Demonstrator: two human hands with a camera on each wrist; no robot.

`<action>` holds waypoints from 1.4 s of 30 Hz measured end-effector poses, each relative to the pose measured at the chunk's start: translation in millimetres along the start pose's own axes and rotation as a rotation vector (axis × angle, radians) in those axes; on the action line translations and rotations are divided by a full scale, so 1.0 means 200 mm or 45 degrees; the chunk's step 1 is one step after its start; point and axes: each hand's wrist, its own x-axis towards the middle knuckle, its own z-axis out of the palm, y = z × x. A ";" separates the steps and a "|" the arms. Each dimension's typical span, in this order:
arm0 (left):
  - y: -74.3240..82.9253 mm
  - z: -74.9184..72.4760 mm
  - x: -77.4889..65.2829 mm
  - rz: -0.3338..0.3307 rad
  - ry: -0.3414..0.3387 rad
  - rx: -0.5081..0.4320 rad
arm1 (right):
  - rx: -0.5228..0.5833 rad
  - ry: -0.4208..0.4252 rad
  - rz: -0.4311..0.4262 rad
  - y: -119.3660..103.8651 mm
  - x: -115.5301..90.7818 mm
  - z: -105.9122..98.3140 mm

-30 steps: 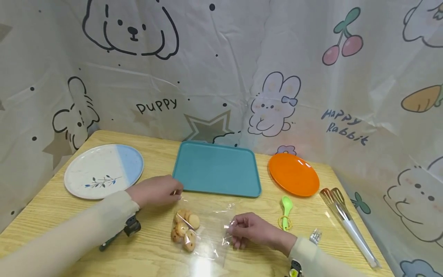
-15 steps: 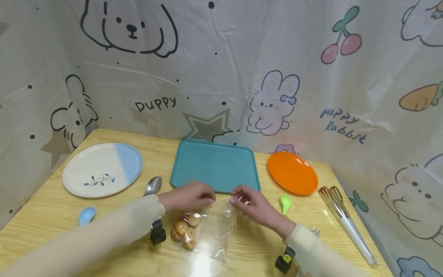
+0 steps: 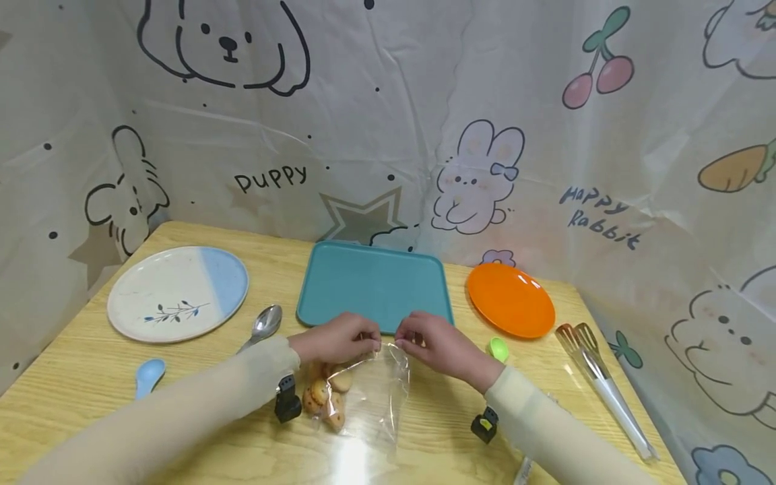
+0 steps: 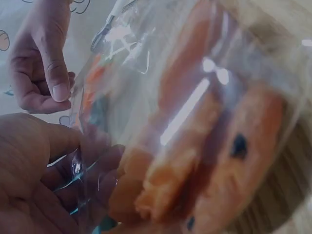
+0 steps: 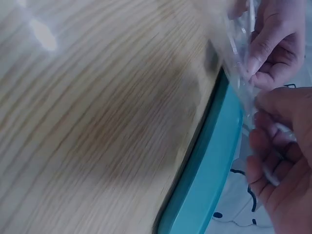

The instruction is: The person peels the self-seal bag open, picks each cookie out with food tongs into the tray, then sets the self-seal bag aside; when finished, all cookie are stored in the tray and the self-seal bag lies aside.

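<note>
A clear plastic bag (image 3: 372, 397) with several round cookies (image 3: 330, 404) in its left part is between my hands, just in front of the teal tray (image 3: 376, 283). My left hand (image 3: 342, 339) pinches the bag's upper edge between thumb and fingers. Close beside it, my right hand (image 3: 442, 350) pinches the same edge with thumb and forefinger. In the left wrist view the cookies (image 4: 234, 161) fill the bag, dark bits showing on one. The right wrist view has both hands at the film, the left hand (image 5: 278, 44) above and the right hand (image 5: 287, 156) below.
A white-and-blue plate (image 3: 170, 293) lies back left, with a metal spoon (image 3: 267, 323) and a blue spoon (image 3: 149, 377) nearer. To the right are an orange plate (image 3: 511, 300), a green spoon (image 3: 499, 348) and long slotted metal utensils (image 3: 612, 397) in clear wrapping.
My left hand has moved right from the tray's front left corner to the bag's upper edge. The right hand has moved up and away from me. The bag's upper edge has been raised.
</note>
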 end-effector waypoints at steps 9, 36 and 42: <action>-0.04 -0.02 0.01 0.019 0.032 0.012 | 0.092 -0.004 -0.086 0.09 -0.07 -0.06; -0.05 0.01 0.04 0.018 0.113 0.063 | 0.434 -0.083 0.510 0.00 -0.14 0.00; -0.04 0.00 0.04 0.009 0.095 0.058 | 0.493 -0.179 0.431 0.05 -0.17 -0.07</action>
